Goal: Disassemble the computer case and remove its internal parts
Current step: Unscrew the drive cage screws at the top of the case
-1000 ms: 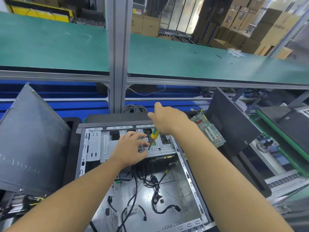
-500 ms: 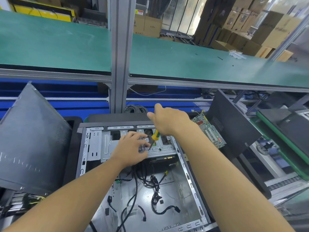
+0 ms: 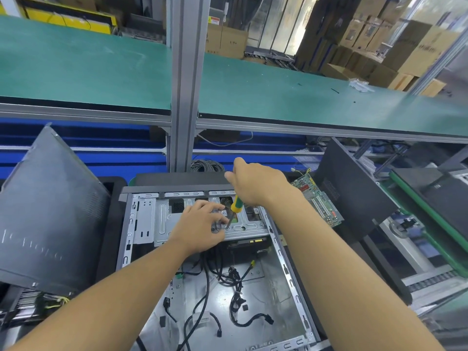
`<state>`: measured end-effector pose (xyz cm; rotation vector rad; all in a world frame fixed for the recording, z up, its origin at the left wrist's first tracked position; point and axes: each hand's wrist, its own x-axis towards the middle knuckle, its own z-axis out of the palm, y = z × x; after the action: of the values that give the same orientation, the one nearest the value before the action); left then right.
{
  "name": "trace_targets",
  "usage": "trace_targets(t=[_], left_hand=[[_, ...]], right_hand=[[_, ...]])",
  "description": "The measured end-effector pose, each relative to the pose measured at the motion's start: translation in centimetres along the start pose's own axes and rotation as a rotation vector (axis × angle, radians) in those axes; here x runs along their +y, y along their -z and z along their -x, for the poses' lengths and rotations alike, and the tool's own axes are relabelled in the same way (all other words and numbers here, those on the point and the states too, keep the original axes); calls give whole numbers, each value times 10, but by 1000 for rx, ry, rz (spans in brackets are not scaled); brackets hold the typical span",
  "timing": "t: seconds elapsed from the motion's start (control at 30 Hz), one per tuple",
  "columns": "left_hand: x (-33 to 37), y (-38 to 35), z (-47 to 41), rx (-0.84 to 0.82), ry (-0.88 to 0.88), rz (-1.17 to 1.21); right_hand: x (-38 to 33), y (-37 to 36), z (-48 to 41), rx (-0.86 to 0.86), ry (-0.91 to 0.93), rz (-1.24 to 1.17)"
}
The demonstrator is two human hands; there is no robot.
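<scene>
An open computer case (image 3: 286,269) lies on its side in front of me, with loose black cables (image 3: 235,295) on its metal floor. At its far end sits a silver drive cage (image 3: 162,224). My right hand (image 3: 258,183) grips a green and yellow screwdriver (image 3: 236,207), tip down on a screw in the cage. My left hand (image 3: 200,226) rests on the cage beside the tip, fingers pinched around the shaft near the screw.
A dark side panel (image 3: 48,214) leans at the left. A green circuit board (image 3: 319,198) lies right of the case against another dark panel (image 3: 354,188). A metal post (image 3: 184,79) and a green shelf (image 3: 304,97) stand behind. A coil of cable (image 3: 206,165) lies behind the case.
Both hands stay on the drive cage with the screwdriver on the same screw; only slight shifts of the right hand and of the view.
</scene>
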<state>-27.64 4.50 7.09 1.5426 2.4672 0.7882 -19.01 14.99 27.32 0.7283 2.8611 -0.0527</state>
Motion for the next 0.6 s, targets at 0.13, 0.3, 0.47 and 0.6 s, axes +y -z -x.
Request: trace_targets(t=[0.13,0.3,0.47,0.6], left_hand=[[0,0,1,10,0,14],[0,-1,0,4,-3,5],[1,0,0,3,5,5],[1,1,-1,4,12,8]], right_hand=[[2,2,-1,-42,66,-51],[1,5,1,-134,81,-41],[-1,-2,-1,17,8,26],[2,0,-1,-8,63,-32]])
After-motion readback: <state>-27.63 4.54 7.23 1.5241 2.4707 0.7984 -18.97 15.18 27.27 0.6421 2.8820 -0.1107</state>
